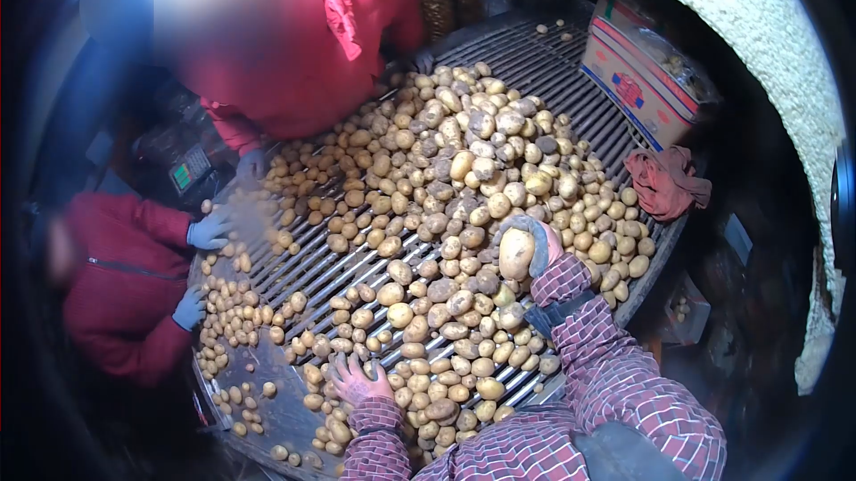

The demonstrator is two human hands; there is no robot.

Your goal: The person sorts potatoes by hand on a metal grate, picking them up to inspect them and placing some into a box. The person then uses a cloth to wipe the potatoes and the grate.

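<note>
My right hand, at the end of a checked sleeve, is closed around a large pale potato above the heap. At the near side, my left hand rests with fingers spread on smaller potatoes and grips none of them. Under both hands lies a big pile of potatoes, some clean and yellowish, others dark with soil. They sit on a round table with a slatted metal top.
A person in a red jacket leans over the far side. Another in dark red has blue-gloved hands at the left edge. A cardboard box and a reddish cloth lie at the right rim. A scale display stands far left.
</note>
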